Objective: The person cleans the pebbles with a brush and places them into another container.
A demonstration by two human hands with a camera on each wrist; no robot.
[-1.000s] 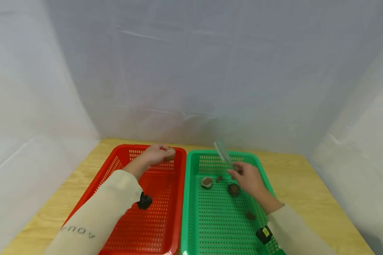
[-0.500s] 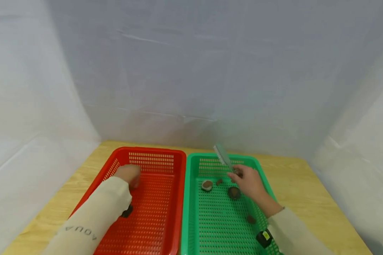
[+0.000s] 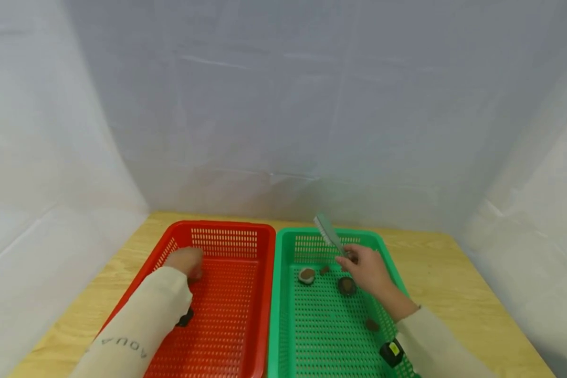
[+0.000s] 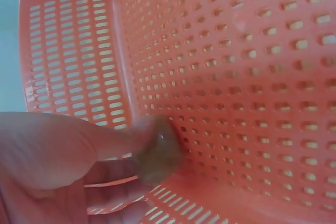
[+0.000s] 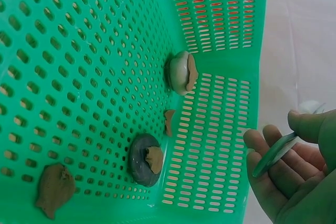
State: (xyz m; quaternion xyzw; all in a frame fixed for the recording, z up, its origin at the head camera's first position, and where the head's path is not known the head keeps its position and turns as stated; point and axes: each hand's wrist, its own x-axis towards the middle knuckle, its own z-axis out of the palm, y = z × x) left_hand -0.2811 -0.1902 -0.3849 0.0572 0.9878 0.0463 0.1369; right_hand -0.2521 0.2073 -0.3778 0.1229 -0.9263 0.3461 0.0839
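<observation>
My left hand (image 3: 184, 261) is low in the far left corner of the red basket (image 3: 270, 273). Between thumb and fingers it holds a small, glossy, olive-brown rounded object (image 4: 160, 153), against or very close to the basket floor. The head view hides this object behind the hand. My right hand (image 3: 367, 269) grips a brush (image 3: 327, 230) by its grey-green handle over the far part of the green basket (image 3: 275, 315). The brush tilts up to the left, its white bristles facing left. In the right wrist view the handle end (image 5: 273, 157) crosses the fingers.
In the green basket lie a pale round pot-like piece (image 3: 306, 275) and a dark round piece (image 3: 347, 286), each bearing something brown. Small brown fragments (image 3: 324, 270) lie there too. Both baskets stand side by side on a wooden table (image 3: 434, 273), with white sheeting behind.
My left hand has gone from above the red basket's far right side down into its far left corner, carrying the olive-brown object. The right hand with the brush has barely moved.
</observation>
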